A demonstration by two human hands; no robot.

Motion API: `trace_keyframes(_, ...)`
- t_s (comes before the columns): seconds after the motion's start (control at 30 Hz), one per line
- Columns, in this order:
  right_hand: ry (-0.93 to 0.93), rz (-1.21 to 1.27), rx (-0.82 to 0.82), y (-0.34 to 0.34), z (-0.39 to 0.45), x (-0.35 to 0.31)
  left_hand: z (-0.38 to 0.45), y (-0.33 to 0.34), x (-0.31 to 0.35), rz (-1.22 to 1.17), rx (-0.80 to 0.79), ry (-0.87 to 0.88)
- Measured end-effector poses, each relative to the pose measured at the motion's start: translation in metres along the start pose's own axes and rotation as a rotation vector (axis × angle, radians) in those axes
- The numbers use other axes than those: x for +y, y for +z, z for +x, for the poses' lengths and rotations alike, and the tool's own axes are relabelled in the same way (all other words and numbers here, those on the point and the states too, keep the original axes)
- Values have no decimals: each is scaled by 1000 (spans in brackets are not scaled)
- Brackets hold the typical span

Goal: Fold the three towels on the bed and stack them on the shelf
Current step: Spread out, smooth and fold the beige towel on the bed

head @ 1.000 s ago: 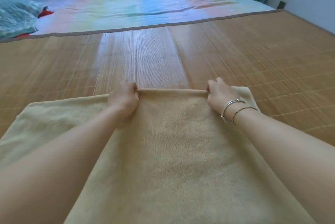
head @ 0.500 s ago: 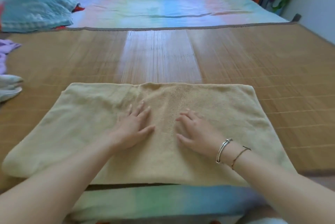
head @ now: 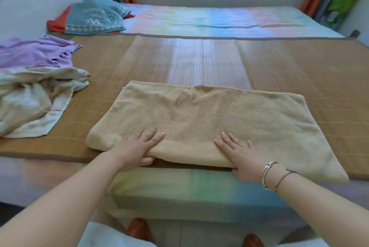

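Observation:
A tan towel (head: pixel 209 118), folded into a wide rectangle, lies on the bamboo mat (head: pixel 299 62) at the bed's near edge. My left hand (head: pixel 137 148) lies on its near edge left of the middle, fingers flat on top and thumb tucked under the edge. My right hand (head: pixel 241 156), with bracelets at the wrist, holds the same edge further right in the same way. A crumpled purple towel (head: pixel 36 52) and a crumpled cream towel (head: pixel 30 96) lie at the left of the mat. No shelf is in view.
A teal pillow (head: pixel 95 16) lies at the far left on the rainbow sheet (head: pixel 219 20). The mattress front (head: pixel 199 190) drops to the floor just below my hands. My brown shoes (head: pixel 137 228) show beneath. Curtains and a wall close the far side.
I laid the towel's far edge down, pressed both palms on its middle, then drew them back to the near edge. The camera pulled back, bringing the purple and cream towels into view.

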State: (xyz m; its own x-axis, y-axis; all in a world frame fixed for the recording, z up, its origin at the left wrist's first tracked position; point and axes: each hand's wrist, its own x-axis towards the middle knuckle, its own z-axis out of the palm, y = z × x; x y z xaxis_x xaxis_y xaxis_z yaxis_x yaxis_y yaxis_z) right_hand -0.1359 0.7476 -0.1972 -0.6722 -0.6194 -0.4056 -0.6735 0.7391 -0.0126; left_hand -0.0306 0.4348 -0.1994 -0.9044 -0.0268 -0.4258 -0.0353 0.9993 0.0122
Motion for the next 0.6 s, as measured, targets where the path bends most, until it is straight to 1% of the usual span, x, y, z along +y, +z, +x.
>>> trace_keyframes(0.13, 166, -25, 13, -8, -8, 7, -5, -9, 0, 9, 1, -89)
trace_keyframes(0.2, 207, 24, 17, -16, -10, 7, -7, -14, 1, -53, 23, -155)
trace_keyframes(0.3, 266, 126, 142, -39, -16, 11, -13, -34, 0, -201, 94, -223)
trace_keyframes(0.33, 281, 160, 148, -48, -18, 12, -14, -40, -2, -247, 124, -209)
trace_keyframes(0.37, 283, 185, 121, -57, -19, 15, -15, -47, -6, -267, 130, -188)
trace_keyframes(0.4, 281, 208, 56, -66, -20, 18, -17, -55, -9, -267, 128, -170)
trace_keyframes(0.5, 287, 247, -253, -88, -23, 22, -20, -75, -12, -275, 46, -215)
trace_keyframes(0.53, 301, 248, -323, -93, -23, 24, -20, -80, -13, -285, 21, -241)
trace_keyframes(0.57, 316, 255, -347, -95, -23, 26, -20, -83, -13, -289, 15, -258)
trace_keyframes(0.6, 328, 269, -325, -96, -20, 28, -17, -86, -15, -283, 26, -273)
